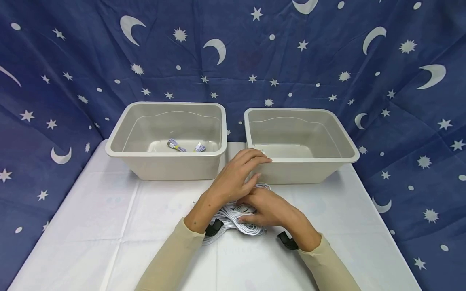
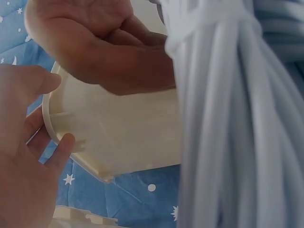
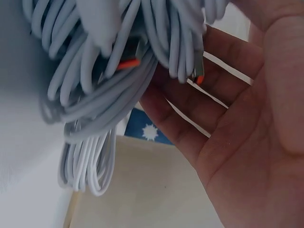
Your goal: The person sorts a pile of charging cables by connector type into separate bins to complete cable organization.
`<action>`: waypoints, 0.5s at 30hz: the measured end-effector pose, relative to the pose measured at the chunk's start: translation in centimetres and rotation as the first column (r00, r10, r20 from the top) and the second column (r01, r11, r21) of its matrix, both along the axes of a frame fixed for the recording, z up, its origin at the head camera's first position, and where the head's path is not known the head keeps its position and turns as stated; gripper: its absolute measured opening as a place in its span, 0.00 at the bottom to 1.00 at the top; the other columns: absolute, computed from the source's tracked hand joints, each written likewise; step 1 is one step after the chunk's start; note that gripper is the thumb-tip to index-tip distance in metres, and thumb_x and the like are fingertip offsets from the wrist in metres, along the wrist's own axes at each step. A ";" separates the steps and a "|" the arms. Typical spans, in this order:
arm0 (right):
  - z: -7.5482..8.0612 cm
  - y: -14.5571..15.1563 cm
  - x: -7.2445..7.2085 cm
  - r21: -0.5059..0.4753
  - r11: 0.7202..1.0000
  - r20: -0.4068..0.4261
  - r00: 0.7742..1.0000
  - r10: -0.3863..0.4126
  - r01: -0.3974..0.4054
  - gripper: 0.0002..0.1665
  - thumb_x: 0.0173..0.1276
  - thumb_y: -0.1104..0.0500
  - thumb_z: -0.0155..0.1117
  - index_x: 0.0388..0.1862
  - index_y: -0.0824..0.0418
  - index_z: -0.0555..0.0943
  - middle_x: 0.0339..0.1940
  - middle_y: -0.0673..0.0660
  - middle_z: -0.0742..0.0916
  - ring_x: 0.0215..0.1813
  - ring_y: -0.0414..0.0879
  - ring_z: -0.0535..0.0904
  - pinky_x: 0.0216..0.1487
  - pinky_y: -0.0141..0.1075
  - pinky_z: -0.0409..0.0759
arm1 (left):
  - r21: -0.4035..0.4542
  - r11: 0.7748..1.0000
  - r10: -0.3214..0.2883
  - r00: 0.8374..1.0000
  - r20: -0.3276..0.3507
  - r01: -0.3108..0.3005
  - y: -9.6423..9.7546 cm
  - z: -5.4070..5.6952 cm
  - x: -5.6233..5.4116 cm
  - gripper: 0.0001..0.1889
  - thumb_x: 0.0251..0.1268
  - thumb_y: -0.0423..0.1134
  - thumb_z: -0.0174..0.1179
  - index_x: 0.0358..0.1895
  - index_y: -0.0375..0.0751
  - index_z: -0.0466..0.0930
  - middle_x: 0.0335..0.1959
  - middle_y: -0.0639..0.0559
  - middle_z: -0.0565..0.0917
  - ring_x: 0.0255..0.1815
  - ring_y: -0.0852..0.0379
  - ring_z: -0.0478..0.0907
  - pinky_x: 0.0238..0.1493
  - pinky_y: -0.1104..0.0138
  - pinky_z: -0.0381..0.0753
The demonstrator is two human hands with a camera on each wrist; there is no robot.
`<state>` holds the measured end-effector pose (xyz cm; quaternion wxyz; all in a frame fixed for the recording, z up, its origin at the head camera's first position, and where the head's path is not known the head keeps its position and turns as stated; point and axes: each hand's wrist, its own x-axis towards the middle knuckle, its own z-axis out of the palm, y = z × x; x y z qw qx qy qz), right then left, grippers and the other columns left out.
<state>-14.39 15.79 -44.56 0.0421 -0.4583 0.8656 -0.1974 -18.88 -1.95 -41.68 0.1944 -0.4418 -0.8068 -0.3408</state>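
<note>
Two purple cables are already lying in the left bin; the white cables are lying on the table, seemingly left to do. The left hand is hovering, fingers apart, by the right bin; the right hand is lying loosely spread against the white cables, apparently gripping none.

The hands partly hide the white cables (cropped in the left wrist view).
</note>
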 end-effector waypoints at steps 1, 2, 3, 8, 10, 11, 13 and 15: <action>0.0 -0.1 0.1 -0.002 1.000 -0.002 1.000 0.008 -0.008 0.20 0.65 0.49 0.81 0.51 0.55 0.88 0.48 0.46 0.89 0.54 0.41 0.84 0.59 0.41 0.82 | -0.001 1.000 0.003 1.000 -0.001 -0.003 0.0 0.0 0.0 0.25 0.69 0.31 0.61 0.68 0.49 0.80 0.67 0.51 0.79 0.74 0.53 0.69 0.79 0.61 0.63; 0.1 -0.2 0.2 -0.003 1.000 -0.009 1.000 0.018 -0.018 0.18 0.65 0.51 0.80 0.50 0.55 0.88 0.47 0.46 0.89 0.53 0.41 0.83 0.59 0.40 0.82 | -0.002 1.000 0.006 1.000 -0.001 -0.006 0.0 0.0 0.0 0.24 0.70 0.31 0.61 0.68 0.49 0.80 0.67 0.51 0.79 0.74 0.53 0.69 0.79 0.61 0.62; 0.1 -0.2 0.3 -0.006 1.000 -0.018 1.000 0.024 -0.024 0.16 0.65 0.53 0.80 0.49 0.55 0.89 0.46 0.45 0.89 0.53 0.41 0.83 0.58 0.40 0.81 | -0.004 1.000 0.011 1.000 -0.001 -0.011 0.0 0.0 0.1 0.24 0.70 0.32 0.61 0.68 0.49 0.80 0.67 0.52 0.79 0.74 0.54 0.69 0.80 0.60 0.62; 0.0 -1.0 0.9 -0.049 0.998 -0.106 0.993 0.045 -0.050 0.11 0.64 0.59 0.78 0.44 0.55 0.87 0.42 0.46 0.88 0.49 0.40 0.82 0.55 0.40 0.82 | -0.020 0.999 0.043 0.999 -0.012 -0.044 0.1 0.0 0.2 0.26 0.68 0.32 0.64 0.68 0.52 0.80 0.67 0.54 0.79 0.75 0.54 0.69 0.80 0.57 0.60; 0.0 -1.5 1.3 -0.051 0.998 -0.144 0.989 0.038 -0.046 0.13 0.64 0.57 0.79 0.45 0.56 0.86 0.43 0.46 0.88 0.49 0.41 0.83 0.55 0.41 0.82 | -0.019 0.999 0.043 0.999 -0.016 -0.044 0.1 0.0 0.1 0.26 0.67 0.31 0.64 0.68 0.51 0.80 0.67 0.53 0.79 0.74 0.54 0.70 0.80 0.57 0.60; 0.0 -1.8 1.5 -0.045 0.998 -0.159 0.987 0.029 -0.037 0.14 0.64 0.56 0.79 0.46 0.56 0.86 0.43 0.46 0.88 0.49 0.42 0.83 0.56 0.41 0.82 | -0.017 0.999 0.040 0.999 -0.017 -0.040 0.1 0.0 0.1 0.26 0.67 0.31 0.64 0.68 0.51 0.80 0.67 0.53 0.79 0.74 0.54 0.70 0.80 0.57 0.60; -0.1 -2.2 1.9 -0.023 1.000 -0.188 0.982 0.005 -0.009 0.18 0.63 0.52 0.81 0.48 0.56 0.85 0.45 0.47 0.87 0.51 0.42 0.83 0.57 0.41 0.82 | -0.009 1.000 0.027 1.000 -0.014 -0.027 0.1 0.0 0.1 0.26 0.67 0.30 0.64 0.68 0.50 0.80 0.67 0.51 0.79 0.74 0.53 0.70 0.81 0.58 0.59; -0.2 -2.6 2.3 0.003 1.000 -0.211 0.977 -0.022 0.023 0.23 0.61 0.50 0.83 0.51 0.55 0.84 0.47 0.47 0.87 0.52 0.43 0.83 0.58 0.41 0.82 | -0.002 1.000 0.016 1.000 -0.010 -0.016 0.1 -0.1 0.1 0.26 0.67 0.30 0.64 0.68 0.49 0.80 0.67 0.50 0.79 0.74 0.53 0.70 0.81 0.59 0.59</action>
